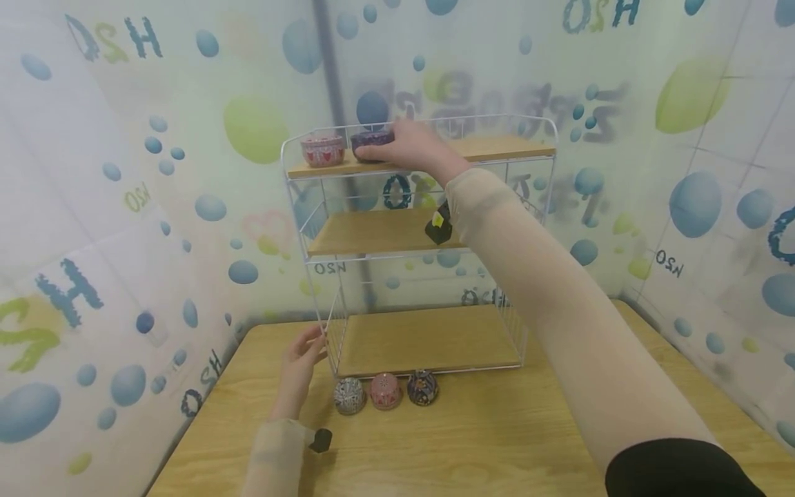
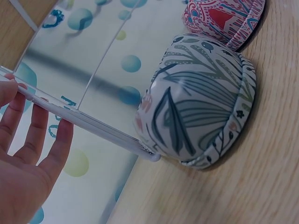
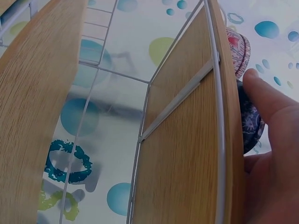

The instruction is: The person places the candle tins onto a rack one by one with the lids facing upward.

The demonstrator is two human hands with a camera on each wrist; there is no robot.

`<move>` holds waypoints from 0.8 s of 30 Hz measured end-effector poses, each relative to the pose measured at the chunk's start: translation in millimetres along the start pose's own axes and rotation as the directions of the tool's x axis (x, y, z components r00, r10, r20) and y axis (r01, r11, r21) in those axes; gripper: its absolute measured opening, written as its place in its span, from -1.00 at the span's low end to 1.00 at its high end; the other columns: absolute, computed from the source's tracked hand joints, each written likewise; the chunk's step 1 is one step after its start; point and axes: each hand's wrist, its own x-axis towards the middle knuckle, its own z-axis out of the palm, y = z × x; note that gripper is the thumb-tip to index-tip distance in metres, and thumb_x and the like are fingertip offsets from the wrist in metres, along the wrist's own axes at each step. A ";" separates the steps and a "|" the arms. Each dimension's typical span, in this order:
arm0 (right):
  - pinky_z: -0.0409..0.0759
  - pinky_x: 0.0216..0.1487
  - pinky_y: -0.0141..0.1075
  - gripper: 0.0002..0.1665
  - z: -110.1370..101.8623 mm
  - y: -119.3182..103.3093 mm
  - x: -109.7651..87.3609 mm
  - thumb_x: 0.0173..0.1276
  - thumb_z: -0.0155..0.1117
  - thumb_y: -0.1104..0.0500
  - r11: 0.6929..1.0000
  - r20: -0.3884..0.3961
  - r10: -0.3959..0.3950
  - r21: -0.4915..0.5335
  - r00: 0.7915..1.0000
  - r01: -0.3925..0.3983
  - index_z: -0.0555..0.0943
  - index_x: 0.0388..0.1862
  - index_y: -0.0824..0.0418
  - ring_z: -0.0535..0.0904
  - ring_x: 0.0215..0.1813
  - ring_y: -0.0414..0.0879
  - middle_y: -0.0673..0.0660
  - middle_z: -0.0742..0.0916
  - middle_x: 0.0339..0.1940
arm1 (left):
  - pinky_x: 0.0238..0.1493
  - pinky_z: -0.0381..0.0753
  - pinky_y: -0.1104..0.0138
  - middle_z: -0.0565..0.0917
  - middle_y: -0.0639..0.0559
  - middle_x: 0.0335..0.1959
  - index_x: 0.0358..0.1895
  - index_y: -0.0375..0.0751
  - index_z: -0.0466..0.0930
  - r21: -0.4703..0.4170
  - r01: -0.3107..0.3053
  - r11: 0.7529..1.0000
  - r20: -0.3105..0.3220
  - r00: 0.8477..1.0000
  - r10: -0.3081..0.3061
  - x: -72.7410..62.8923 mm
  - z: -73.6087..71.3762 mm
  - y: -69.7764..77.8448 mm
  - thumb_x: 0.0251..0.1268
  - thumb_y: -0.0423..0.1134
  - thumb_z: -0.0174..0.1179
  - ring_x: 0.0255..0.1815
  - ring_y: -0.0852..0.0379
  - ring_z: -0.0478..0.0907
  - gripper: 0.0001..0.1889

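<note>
A three-tier white wire rack (image 1: pixel 302 238) with wooden shelves stands on the table. On its top shelf, my right hand (image 1: pixel 416 146) grips a dark blue patterned bowl (image 1: pixel 368 142), thumb at the front; its far side is hidden behind the shelf in the right wrist view. Just left of it sits a pink-and-red patterned bowl (image 1: pixel 323 150). Low at the rack's left side, my left hand (image 1: pixel 299 366) holds the white post (image 2: pixel 93 122) between thumb and fingers. Close to the post's foot, a leaf-patterned white bowl (image 2: pixel 196 102) lies upside down on the table.
Beside the leaf-patterned bowl, a pink bowl (image 1: pixel 386 391) and a dark floral bowl (image 1: pixel 423 388) also lie upside down in a row before the bottom shelf (image 1: pixel 428 338). Printed curtains (image 1: pixel 186 138) close in the wooden table (image 1: pixel 484 442) at the back and sides.
</note>
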 end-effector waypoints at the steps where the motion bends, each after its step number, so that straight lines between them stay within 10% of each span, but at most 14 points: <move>1: 0.52 0.14 -0.19 0.04 -0.1 0.0 -0.4 0.17 0.15 -0.51 1.000 0.003 0.002 -0.001 1.000 -0.002 0.37 0.37 0.21 0.49 0.14 -0.02 0.16 0.54 0.24 | 0.13 0.59 0.19 0.53 -0.01 0.12 0.24 -0.37 0.44 0.003 -0.004 1.000 -0.003 1.000 0.004 0.6 -0.4 -1.9 0.45 -0.34 0.08 0.03 0.18 0.53 -0.64; 13: 0.49 0.22 -0.25 -0.06 -3.4 10.9 -15.5 0.30 0.10 -0.42 0.992 -0.108 -0.013 0.122 0.994 0.026 0.31 0.44 0.16 0.44 0.29 -0.06 0.10 0.47 0.37 | 0.13 0.59 0.15 0.47 -0.26 0.20 0.23 -0.37 0.44 0.006 -0.046 0.999 -0.008 0.999 0.046 2.7 2.5 -7.3 0.45 -0.26 0.10 0.03 0.14 0.53 -0.62; 24: 0.46 0.19 -0.24 -0.26 6.3 26.5 -54.7 0.31 0.17 -0.33 0.966 -0.293 -0.106 0.196 0.950 0.168 0.46 0.30 0.10 0.41 0.23 -0.08 0.01 0.55 0.24 | 0.07 0.62 0.25 0.54 -0.08 0.09 0.22 -0.38 0.44 0.025 -0.058 0.998 -0.020 0.998 0.058 3.6 0.2 -11.8 0.45 -0.29 0.09 0.03 0.08 0.53 -0.63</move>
